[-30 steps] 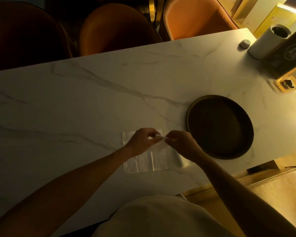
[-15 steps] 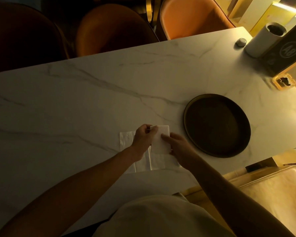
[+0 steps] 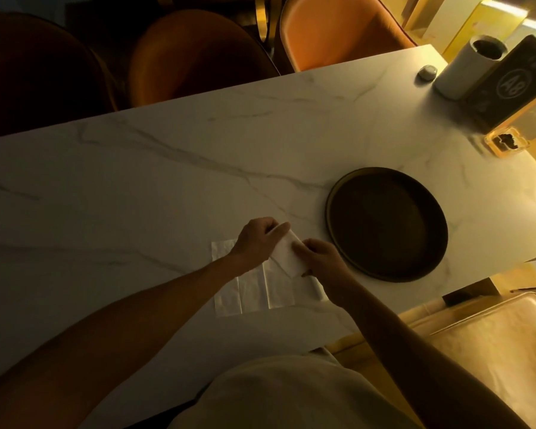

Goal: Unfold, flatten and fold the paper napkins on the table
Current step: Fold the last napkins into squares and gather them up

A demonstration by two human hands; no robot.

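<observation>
A small folded white napkin [image 3: 287,256] is held between both hands just above the table. My left hand [image 3: 257,239] pinches its far corner, and my right hand [image 3: 317,253] pinches its near right edge. The folded piece is tilted diagonally. Under the hands an unfolded napkin [image 3: 251,291] lies flat on the white marble table [image 3: 167,187], showing vertical crease lines. My forearms cover part of it.
A round dark tray [image 3: 386,224] sits right of the hands. At the far right corner stand a white cylinder [image 3: 468,68], a dark box [image 3: 514,85], a small round object [image 3: 427,72] and a yellow holder [image 3: 505,142]. Chairs line the far edge.
The folded napkin was pinched small between the fingers, then held squarely; it has now turned to a diagonal, with my right hand shifted to its near right edge.
</observation>
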